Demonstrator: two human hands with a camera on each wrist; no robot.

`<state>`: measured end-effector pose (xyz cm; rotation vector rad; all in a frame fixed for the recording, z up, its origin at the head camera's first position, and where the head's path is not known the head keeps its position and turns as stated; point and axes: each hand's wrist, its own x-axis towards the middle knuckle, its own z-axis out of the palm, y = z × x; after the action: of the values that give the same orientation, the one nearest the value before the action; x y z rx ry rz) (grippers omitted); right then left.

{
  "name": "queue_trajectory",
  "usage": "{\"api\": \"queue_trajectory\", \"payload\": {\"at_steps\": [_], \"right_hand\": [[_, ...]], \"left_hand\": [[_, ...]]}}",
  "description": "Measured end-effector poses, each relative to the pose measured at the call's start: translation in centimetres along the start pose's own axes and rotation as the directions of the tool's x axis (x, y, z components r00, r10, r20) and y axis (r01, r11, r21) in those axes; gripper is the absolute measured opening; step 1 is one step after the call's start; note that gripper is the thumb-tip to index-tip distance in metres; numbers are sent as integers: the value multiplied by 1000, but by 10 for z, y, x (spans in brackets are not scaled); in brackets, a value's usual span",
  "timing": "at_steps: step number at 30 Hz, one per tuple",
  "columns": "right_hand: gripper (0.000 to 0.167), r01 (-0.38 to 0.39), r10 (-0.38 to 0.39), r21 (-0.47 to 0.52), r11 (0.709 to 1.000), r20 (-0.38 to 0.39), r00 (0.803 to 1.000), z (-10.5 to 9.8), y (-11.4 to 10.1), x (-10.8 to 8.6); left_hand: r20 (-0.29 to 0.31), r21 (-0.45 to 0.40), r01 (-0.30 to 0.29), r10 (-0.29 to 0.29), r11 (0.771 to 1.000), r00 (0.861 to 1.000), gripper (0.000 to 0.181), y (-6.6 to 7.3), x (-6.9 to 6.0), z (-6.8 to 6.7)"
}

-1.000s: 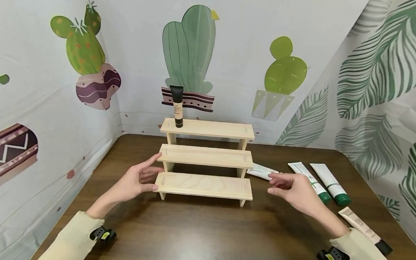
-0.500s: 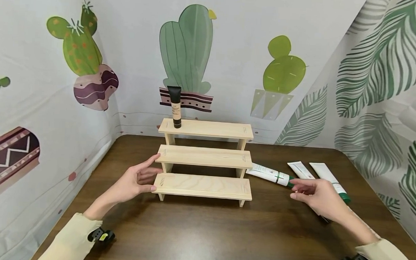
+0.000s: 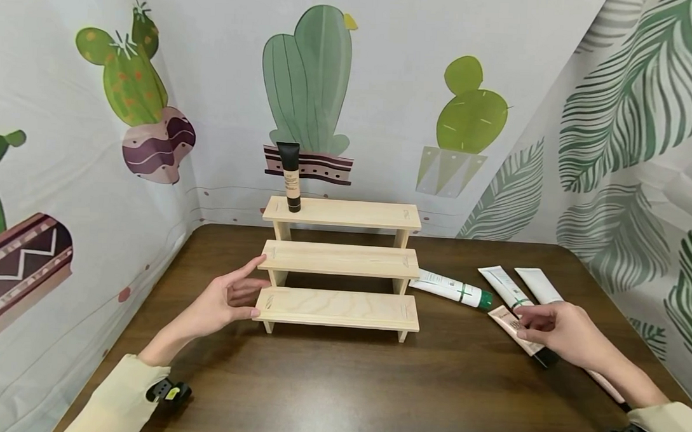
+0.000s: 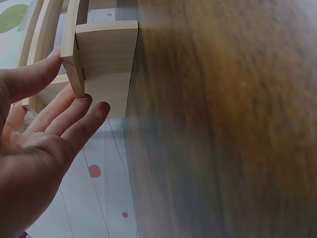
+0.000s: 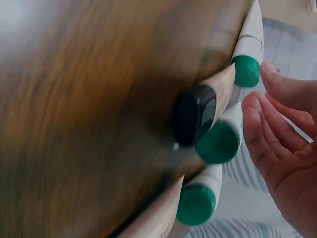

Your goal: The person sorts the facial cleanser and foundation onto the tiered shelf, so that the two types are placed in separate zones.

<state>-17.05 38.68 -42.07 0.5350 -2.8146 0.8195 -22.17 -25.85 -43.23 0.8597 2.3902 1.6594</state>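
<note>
A three-tier wooden display stand (image 3: 337, 308) stands on the table. My left hand (image 3: 219, 307) rests against its left end, fingers fairly straight. In the left wrist view the thumb and fingertips touch the end of a wooden board (image 4: 74, 64). My right hand (image 3: 571, 335) hovers over the cosmetic tubes at the right, thumb and fingers apart, holding nothing. Just under its fingertips lies a beige tube (image 3: 516, 330) with a black cap. A white tube (image 3: 504, 285) with a green cap (image 5: 218, 144) lies beside it, partly hidden by the hand.
A beige and black tube (image 3: 291, 179) stands on the top tier's left. A white tube (image 3: 449, 289) with green cap lies against the stand's right side. Another white tube (image 3: 538, 284) lies far right. A second beige tube (image 3: 608, 385) lies partly under my right forearm.
My right hand has moved rightward and slightly down, away from the white tube by the stand, which now shows fully to its green cap. My left hand stays at the stand.
</note>
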Motion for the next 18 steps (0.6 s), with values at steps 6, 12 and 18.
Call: {"api": "queue_trajectory", "payload": {"at_steps": [6,12,18], "right_hand": [[33,43,-41,-38,998,68,997,-7,12,-5],[34,49,-42,-67,996,110,993,-11,15,-9],[31,37,-22,-99,994,156,988,-13,16,-8]], "left_hand": [[2,-1,0,0,1000,1000,103,0,0,1],[5,-3,-6,6,1000,1000,103,0,0,1],[2,1,-17,17,1000,1000,103,-1,1,0]]}}
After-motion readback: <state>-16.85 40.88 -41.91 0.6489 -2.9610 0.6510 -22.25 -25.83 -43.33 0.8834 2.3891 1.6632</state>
